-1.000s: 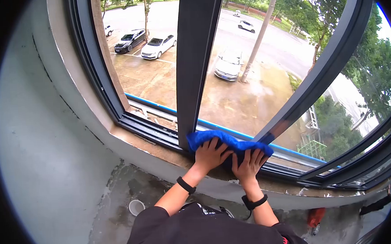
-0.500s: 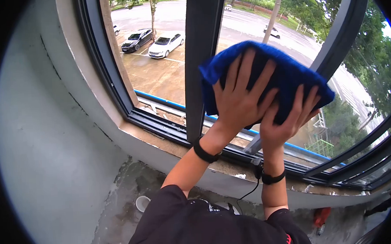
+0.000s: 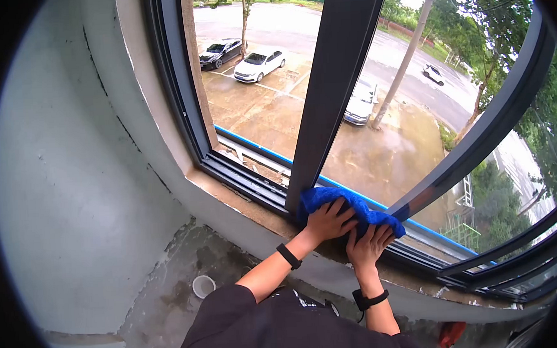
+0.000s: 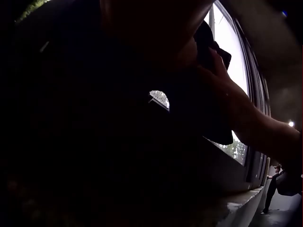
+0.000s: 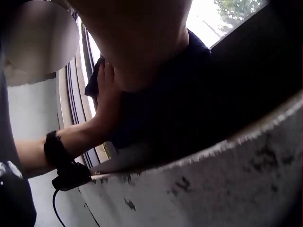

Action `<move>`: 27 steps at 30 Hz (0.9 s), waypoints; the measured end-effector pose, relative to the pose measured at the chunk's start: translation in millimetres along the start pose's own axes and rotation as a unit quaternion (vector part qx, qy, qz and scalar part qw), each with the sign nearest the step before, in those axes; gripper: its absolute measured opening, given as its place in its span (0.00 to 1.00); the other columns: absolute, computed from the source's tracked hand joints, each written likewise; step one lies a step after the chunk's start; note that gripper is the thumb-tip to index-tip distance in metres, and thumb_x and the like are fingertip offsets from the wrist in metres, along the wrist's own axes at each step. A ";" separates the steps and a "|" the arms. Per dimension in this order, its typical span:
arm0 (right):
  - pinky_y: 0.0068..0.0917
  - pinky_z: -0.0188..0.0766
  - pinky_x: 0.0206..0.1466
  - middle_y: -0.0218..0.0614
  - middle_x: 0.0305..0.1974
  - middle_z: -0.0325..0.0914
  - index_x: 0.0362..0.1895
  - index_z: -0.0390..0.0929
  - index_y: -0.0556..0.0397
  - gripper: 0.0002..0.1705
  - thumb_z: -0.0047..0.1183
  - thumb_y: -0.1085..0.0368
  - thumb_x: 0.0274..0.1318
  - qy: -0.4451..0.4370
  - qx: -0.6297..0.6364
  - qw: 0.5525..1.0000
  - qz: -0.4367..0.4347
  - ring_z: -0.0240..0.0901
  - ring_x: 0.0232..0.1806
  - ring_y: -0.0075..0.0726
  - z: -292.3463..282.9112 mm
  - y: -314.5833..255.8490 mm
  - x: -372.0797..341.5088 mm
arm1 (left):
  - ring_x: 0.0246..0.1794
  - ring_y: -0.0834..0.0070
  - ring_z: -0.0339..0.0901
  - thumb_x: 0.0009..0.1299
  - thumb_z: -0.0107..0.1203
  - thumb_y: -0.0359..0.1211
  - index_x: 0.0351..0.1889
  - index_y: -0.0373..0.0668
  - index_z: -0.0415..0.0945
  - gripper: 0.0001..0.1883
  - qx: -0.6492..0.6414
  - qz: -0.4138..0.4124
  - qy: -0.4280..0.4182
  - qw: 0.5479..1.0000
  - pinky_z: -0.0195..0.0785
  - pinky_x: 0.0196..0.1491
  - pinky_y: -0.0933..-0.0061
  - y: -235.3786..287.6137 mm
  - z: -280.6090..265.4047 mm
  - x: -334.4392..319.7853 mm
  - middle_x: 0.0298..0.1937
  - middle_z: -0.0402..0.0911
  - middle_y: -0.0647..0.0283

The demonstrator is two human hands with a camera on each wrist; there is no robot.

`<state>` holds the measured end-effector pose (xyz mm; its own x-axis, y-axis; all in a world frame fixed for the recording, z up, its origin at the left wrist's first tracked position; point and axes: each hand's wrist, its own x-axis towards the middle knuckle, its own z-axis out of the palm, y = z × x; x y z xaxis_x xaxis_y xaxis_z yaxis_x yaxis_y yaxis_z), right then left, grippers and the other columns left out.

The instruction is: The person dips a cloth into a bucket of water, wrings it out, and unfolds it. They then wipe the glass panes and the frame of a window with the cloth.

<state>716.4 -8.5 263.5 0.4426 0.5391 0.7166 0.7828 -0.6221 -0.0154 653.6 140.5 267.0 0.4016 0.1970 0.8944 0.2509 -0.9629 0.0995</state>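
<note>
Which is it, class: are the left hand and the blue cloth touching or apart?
Touching. The head view shows the left hand lying directly on the blue cloth.

Cloth [image 3: 356,204] is soft-looking matt fabric, window frame [image 3: 331,89] smooth, low-sheen, looks like metal, wall [image 3: 84,197] smooth matt plaster, sill [image 3: 229,193] rough, floor [image 3: 186,267] rough blotchy concrete, shirt [image 3: 274,328] matt fabric.
</note>
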 end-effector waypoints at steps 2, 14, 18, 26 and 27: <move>0.75 0.34 0.71 0.70 0.68 0.56 0.68 0.61 0.57 0.38 0.55 0.52 0.57 0.089 0.034 0.995 0.001 0.49 0.70 0.80 8.4 -7.9 8.5 | 0.45 0.54 0.73 0.58 0.61 0.57 0.42 0.62 0.83 0.19 0.004 -0.006 0.013 1.000 0.65 0.33 0.56 1.5 -4.9 13.3 0.55 0.74 0.53; 0.65 0.22 0.77 0.61 0.76 0.46 0.74 0.56 0.56 0.38 0.48 0.56 0.63 0.263 0.038 0.964 -0.032 0.35 0.79 0.68 -168.8 -36.0 223.4 | 0.67 0.53 0.68 0.67 0.56 0.45 0.63 0.54 0.77 0.25 -0.097 0.022 0.247 0.964 0.54 0.58 0.55 21.0 -107.7 258.1 0.71 0.68 0.48; 0.71 0.24 0.75 0.64 0.75 0.45 0.72 0.57 0.58 0.41 0.51 0.53 0.59 0.234 0.008 0.971 -0.041 0.35 0.78 0.75 -123.2 -22.2 176.9 | 0.63 0.53 0.72 0.66 0.56 0.48 0.58 0.57 0.81 0.23 -0.076 0.056 0.187 0.978 0.63 0.54 0.59 1.8 -89.9 205.8 0.67 0.72 0.49; 0.79 0.35 0.70 0.70 0.66 0.56 0.66 0.63 0.59 0.40 0.57 0.48 0.56 0.045 -0.015 0.999 -0.022 0.49 0.69 0.82 -19.6 -11.5 35.0 | 0.45 0.59 0.78 0.60 0.62 0.52 0.40 0.62 0.83 0.14 -0.032 0.022 0.050 0.998 0.73 0.40 0.63 -13.7 -17.8 37.3 0.53 0.80 0.56; 0.79 0.38 0.68 0.70 0.65 0.58 0.66 0.63 0.58 0.41 0.58 0.47 0.55 0.021 -0.016 0.999 -0.019 0.52 0.67 0.82 -15.0 -11.6 24.4 | 0.44 0.59 0.78 0.59 0.62 0.52 0.40 0.62 0.83 0.14 -0.038 0.010 0.041 0.998 0.73 0.40 0.63 -14.4 -5.5 14.6 0.52 0.80 0.57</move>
<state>711.6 3.3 291.6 0.3941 0.5383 0.7450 0.7841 -0.6197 0.0330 650.9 156.1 281.1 0.3317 0.1640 0.9290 0.1744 -0.9785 0.1105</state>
